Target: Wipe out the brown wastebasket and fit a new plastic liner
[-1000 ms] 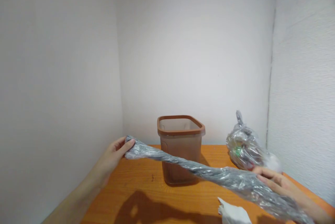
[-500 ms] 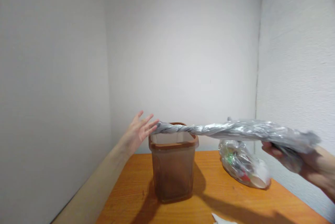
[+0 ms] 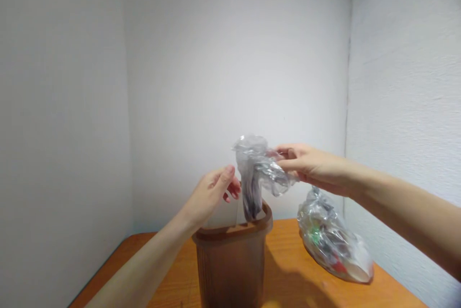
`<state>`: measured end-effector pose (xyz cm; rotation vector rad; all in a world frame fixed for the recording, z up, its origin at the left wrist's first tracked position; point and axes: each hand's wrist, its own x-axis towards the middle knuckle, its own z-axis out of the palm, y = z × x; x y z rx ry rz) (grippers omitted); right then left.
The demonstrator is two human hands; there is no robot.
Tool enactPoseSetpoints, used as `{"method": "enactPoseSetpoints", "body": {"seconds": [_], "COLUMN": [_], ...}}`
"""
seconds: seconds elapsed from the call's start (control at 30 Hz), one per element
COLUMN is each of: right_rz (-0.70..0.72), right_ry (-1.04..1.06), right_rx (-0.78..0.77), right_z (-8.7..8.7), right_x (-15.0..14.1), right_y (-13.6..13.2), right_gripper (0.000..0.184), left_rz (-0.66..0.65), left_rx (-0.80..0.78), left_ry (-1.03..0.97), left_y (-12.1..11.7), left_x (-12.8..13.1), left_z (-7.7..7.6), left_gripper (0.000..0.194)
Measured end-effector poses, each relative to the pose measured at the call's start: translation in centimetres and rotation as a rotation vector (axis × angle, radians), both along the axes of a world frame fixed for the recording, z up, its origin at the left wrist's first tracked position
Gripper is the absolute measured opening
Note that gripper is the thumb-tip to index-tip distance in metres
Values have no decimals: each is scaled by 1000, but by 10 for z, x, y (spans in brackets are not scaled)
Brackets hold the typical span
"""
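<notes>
A crumpled grey plastic bag point(image 3: 256, 173) hangs above a brown plastic bin point(image 3: 232, 260), its lower end dipping past the bin's rim. My right hand point(image 3: 309, 165) pinches the bag's upper part. My left hand point(image 3: 212, 192) is just to the left of the bag over the bin, fingers curled, and holds nothing that I can see. The bin stands on an orange wooden table point(image 3: 288, 284).
A tied clear bag full of rubbish point(image 3: 333, 243) lies on the table to the right of the bin, near the right wall. White walls close in the table on the left, back and right.
The bag was stretched out long between both hands; my left hand let go of its end. The bag now hangs bunched from my right hand over the bin.
</notes>
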<state>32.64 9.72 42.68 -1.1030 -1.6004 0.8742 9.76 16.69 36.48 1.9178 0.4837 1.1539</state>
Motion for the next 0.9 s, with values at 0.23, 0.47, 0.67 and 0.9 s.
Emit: {"method": "enactPoseSetpoints", "body": {"seconds": [0.23, 0.47, 0.67, 0.9], "right_rz": [39, -25, -135, -163], "right_ry": [-230, 14, 389, 772], "right_rx": [2, 11, -56, -171], "right_z": [-18, -48, -72, -89], "right_x": [-40, -16, 11, 32], "right_y": [48, 72, 77, 78], "right_gripper": [49, 57, 39, 25], "left_rz": [64, 158, 216, 101], "left_rx": [-272, -363, -620, -829], "left_ry": [-67, -203, -584, -916], "left_y": [27, 40, 25, 17], "left_x": [-2, -58, -94, -101], "left_z": [5, -23, -37, -43], "left_gripper": [44, 22, 12, 28]}}
